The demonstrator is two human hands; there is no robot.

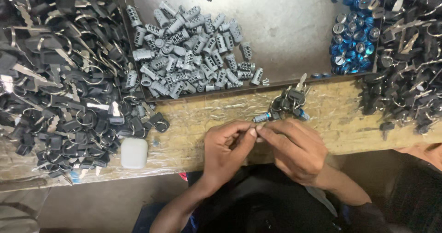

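My left hand (225, 147) and my right hand (294, 150) meet at their fingertips over the front edge of the wooden bench (202, 122). They pinch something small between them; it is hidden by the fingers. Just beyond the fingertips lies a grey lock cylinder (262, 118) next to a small bunch of black-headed keys on rings (289, 101). A blue-capped cylinder (301, 114) lies at that bunch's right side.
A metal tray (285, 25) holds a heap of grey lock cylinders (193, 53) and, at its right, blue-capped cylinders (354, 25). Big piles of black keys on rings lie at left (55, 71) and right (410, 53). A white earbud case (134, 153) rests near the bench's front.
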